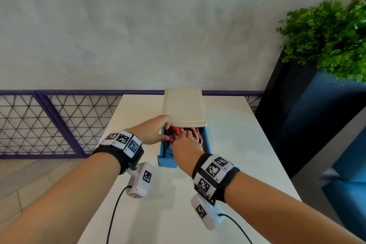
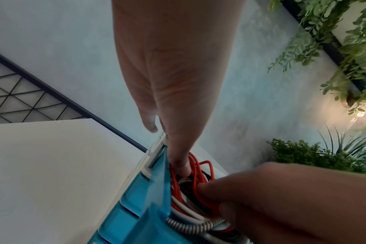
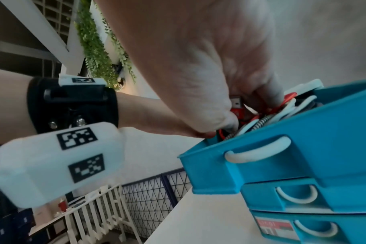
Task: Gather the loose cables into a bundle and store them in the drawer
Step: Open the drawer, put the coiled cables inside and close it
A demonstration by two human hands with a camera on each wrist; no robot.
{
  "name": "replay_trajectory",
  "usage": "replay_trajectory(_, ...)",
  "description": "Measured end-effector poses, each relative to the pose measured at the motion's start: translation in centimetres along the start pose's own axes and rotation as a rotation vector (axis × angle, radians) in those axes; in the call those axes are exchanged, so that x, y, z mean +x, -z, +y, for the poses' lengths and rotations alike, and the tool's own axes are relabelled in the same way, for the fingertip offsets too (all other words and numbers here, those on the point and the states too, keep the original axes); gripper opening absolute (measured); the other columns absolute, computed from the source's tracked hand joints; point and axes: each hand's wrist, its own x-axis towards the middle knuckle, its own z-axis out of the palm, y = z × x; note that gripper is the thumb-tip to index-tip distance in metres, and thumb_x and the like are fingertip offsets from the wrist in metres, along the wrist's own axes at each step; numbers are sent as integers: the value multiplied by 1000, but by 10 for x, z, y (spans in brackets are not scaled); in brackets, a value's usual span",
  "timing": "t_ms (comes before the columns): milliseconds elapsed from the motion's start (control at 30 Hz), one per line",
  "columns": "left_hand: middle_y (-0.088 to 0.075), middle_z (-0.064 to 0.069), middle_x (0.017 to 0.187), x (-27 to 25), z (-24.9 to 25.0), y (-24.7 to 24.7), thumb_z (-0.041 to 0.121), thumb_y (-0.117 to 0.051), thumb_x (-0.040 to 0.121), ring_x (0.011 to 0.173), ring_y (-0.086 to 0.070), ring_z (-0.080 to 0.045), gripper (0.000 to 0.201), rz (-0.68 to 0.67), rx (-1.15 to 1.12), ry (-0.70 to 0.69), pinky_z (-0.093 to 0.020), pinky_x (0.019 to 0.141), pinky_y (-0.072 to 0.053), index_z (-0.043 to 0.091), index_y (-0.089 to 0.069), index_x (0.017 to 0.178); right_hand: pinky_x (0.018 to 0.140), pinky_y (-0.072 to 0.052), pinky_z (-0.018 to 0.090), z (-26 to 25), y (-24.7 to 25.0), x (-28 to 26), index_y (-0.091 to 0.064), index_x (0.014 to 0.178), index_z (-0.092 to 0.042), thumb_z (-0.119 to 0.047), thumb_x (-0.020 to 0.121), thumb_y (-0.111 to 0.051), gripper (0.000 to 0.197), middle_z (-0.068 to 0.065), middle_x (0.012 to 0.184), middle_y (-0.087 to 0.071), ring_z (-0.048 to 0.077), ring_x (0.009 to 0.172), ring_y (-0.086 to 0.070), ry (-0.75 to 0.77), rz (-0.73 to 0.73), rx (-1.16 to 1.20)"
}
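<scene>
The blue top drawer (image 1: 167,161) (image 2: 136,198) (image 3: 303,156) of a small drawer unit stands pulled open. Inside lies a tangle of red, white and braided cables (image 1: 179,132) (image 2: 196,168) (image 3: 261,122). My left hand (image 1: 156,130) (image 2: 178,99) is at the drawer's left rear corner, with one straight finger reaching down onto the red cable. My right hand (image 1: 185,144) (image 3: 219,57) (image 2: 282,198) comes from the front, and its curled fingers grip the cables inside the drawer. A red USB plug shows between its fingers.
The unit has a cream top (image 1: 184,105) and two shut blue drawers (image 3: 303,194) below. It stands on a white table (image 1: 237,144). A purple mesh railing (image 1: 49,121) runs at the left, and a dark planter (image 1: 297,115) with a green plant (image 1: 332,35) is on the right.
</scene>
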Motion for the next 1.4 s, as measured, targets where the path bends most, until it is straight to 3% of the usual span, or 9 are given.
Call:
replay_trajectory(100, -54, -3, 128, 1, -2, 0, 23, -70, 82, 109, -56, -23, 42, 20, -21, 44, -36, 87, -47, 29, -37, 107, 106, -39, 44, 11, -4, -2, -35, 140, -5, -11, 89, -56, 55, 23, 140, -39, 37, 129, -40, 76, 189, 68)
replay_trajectory(200, -42, 0, 146, 1, -2, 0, 22, -73, 80, 130, -45, -19, 75, 28, -38, 33, -29, 100, -38, 23, -28, 140, 114, -26, 47, 23, -14, 0, -20, 147, -3, -9, 87, -56, 70, 18, 153, -21, 33, 142, -22, 202, 314, 72)
replay_trajectory(267, -36, 1, 151, 2, -5, -1, 23, -72, 82, 137, -37, -16, 79, 21, -21, 27, -28, 107, -32, 23, -26, 146, 117, -16, 45, 25, -16, 1, -10, 151, -1, -5, 90, -50, 73, 16, 159, -12, 30, 147, -10, 271, 279, 91)
replay_trajectory(533, -27, 2, 156, 2, -6, -2, 26, -67, 86, 141, -28, -13, 78, 5, 9, 27, -23, 109, -22, 21, -22, 149, 118, -19, 42, 12, -23, 13, -18, 149, 4, -9, 94, -39, 60, 23, 153, -23, 34, 141, -24, 246, 139, 60)
replay_trajectory(800, -20, 4, 158, 1, -5, -2, 26, -65, 87, 143, -25, -12, 80, -6, 24, 24, -22, 109, -20, 24, -17, 151, 97, -39, 39, 11, -8, 34, -42, 131, 5, -5, 93, -43, 39, 22, 130, -47, 35, 115, -52, 191, 75, 196)
replay_trajectory(967, 12, 11, 159, -2, 2, 5, 47, -74, 73, 145, 7, -5, 110, -239, -46, 70, -24, 115, -4, 26, 0, 151, 88, -48, 43, 32, -6, 34, -58, 110, -6, -16, 94, -49, 21, 12, 114, -61, 31, 100, -60, 297, 187, 299)
replay_trajectory(1133, 32, 7, 153, -3, 18, 4, 55, -79, 62, 140, 29, -10, 135, -368, 139, 106, -38, 119, 1, 22, 21, 147, 83, -50, 42, 56, -16, 10, -64, 119, -20, -29, 94, -53, 29, -3, 120, -58, 22, 107, -55, 437, 376, 326)
replay_trajectory(1300, 35, 4, 152, -4, 15, 0, 60, -79, 58, 140, 30, -12, 142, -378, 183, 108, -50, 120, 0, 18, 26, 145, 106, -35, 31, 65, -29, -5, -46, 139, -4, -13, 101, -39, 39, 9, 145, -43, 25, 128, -47, 536, 203, 273)
replay_trajectory(1400, 35, 5, 152, -4, 13, -1, 62, -78, 57, 140, 30, -11, 143, -366, 161, 102, -50, 119, 1, 19, 26, 145, 113, -20, 26, 61, -23, -7, -39, 144, -4, -20, 104, -33, 43, 10, 158, -27, 21, 143, -28, 520, 80, 309)
